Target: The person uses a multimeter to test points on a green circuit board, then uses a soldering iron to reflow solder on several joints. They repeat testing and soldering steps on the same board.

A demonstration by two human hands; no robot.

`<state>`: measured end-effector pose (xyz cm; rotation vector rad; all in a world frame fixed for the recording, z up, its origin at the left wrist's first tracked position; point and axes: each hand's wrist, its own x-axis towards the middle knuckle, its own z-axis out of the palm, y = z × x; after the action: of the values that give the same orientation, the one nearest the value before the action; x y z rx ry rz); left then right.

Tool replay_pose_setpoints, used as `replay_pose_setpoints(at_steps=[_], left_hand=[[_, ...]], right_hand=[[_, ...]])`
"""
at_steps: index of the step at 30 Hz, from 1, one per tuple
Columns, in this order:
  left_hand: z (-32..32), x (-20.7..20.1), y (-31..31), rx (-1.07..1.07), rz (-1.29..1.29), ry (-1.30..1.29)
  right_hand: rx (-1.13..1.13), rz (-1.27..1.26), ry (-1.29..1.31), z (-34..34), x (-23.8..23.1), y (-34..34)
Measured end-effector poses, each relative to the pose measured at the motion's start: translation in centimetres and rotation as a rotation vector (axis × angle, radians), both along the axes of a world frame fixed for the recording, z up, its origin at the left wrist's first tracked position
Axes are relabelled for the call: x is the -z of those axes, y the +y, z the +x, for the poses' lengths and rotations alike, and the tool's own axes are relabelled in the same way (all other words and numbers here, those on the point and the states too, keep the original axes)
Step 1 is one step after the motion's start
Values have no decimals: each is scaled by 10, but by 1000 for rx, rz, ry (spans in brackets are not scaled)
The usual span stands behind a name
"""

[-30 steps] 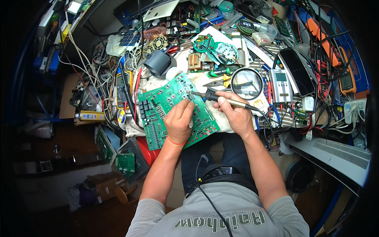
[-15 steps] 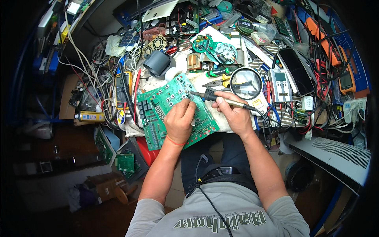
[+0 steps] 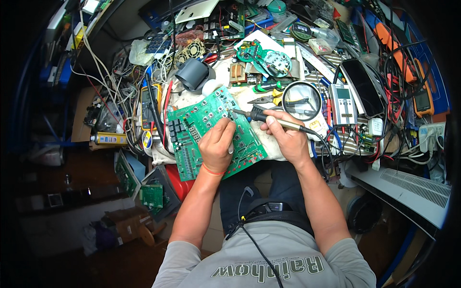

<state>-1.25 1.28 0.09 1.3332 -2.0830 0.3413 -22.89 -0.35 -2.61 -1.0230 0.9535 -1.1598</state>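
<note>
A large green circuit board [image 3: 194, 115] lies tilted on the pale cloth at the bench's near edge. It carries push buttons, a digit display [image 3: 193, 133] and a row of black relays [image 3: 176, 127]. My left hand [image 3: 218, 144] is over the middle of the board, fingers pinched round a slim silvery tool like tweezers [image 3: 231, 148]; its working end is hidden by the fingers. From the right, my right hand [image 3: 285, 137] grips a soldering iron [image 3: 258, 116] like a pen. The iron's tip is close above the board's upper right part; contact cannot be made out.
Beyond the board are a grey cup-shaped part [image 3: 191, 75], pliers [image 3: 271, 99] and a round magnifier [image 3: 301, 101]. A yellow multimeter [image 3: 150, 108] stands left among cables. On the right are a small grey meter [image 3: 342, 103], a dark phone-like slab [image 3: 361, 86] and the iron's cord [image 3: 321, 136].
The left hand has turned slightly, showing more of the silvery tool's end below it. The soldering iron remains nearly in place near the same part of the board.
</note>
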Motion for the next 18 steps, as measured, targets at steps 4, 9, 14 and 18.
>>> replay_pose_setpoints(at_steps=[4,9,14,18], left_hand=[[-1,-1,-1,7,-11,35],[0,-4,0,4,17,87],[-1,-3,1,2,16,113],[0,-2,2,6,12,122]], right_hand=[[2,-5,3,0,0,-1],[3,-9,-5,1,1,-2],[16,-11,-52,-1,1,-2],[30,-58,-73,-3,2,-1]])
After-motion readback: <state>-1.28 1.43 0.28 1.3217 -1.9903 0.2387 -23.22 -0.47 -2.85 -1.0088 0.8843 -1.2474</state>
